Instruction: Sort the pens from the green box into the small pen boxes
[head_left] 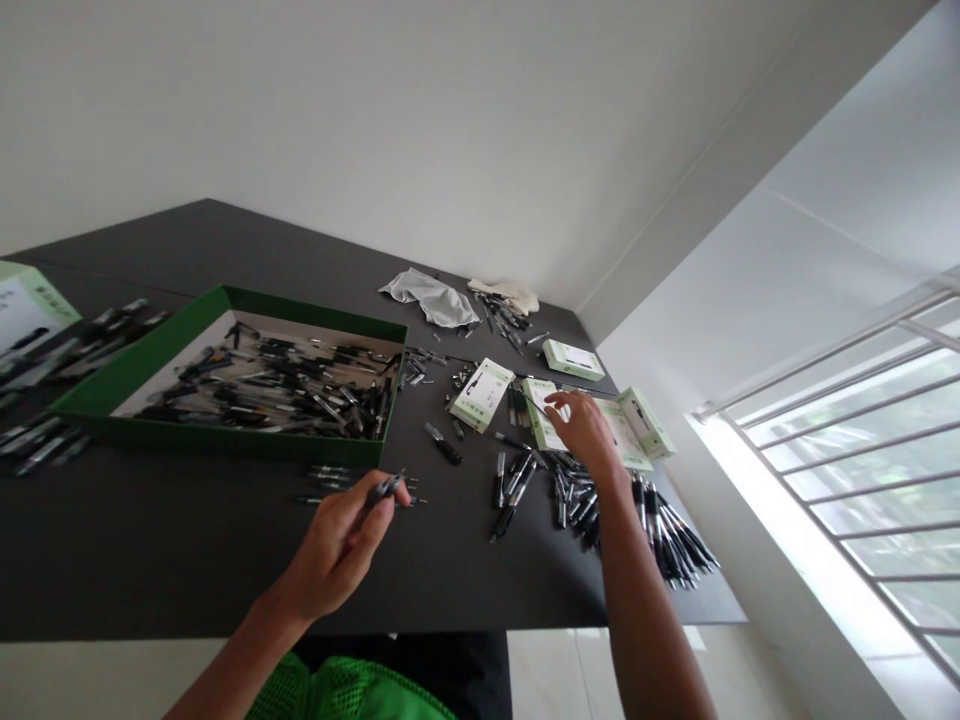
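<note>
My left hand (pixel 341 545) is closed around a dark pen (pixel 384 489), above several pens or pen parts (pixel 330 480) lying in front of the green tray. My right hand (pixel 585 430) reaches over the light green pen boxes at the right, its thumb and forefinger pinched together. A thin dark stick, perhaps a pen refill (pixel 534 404), runs from these fingertips. Below the right hand lie loose black pens (pixel 517 480) and a heap of more pens, partly hidden by the forearm. A single black pen cap or short pen (pixel 442 443) rests between the hands.
The green tray (pixel 225 440) holds many jumbled pens. Pen boxes stand at the left (pixel 37 305), centre (pixel 482 394) and back right (pixel 574 360). A grey cloth (pixel 435 298) lies at the back. Bundled pens (pixel 671 535) sit near the right edge, with a barred window beyond.
</note>
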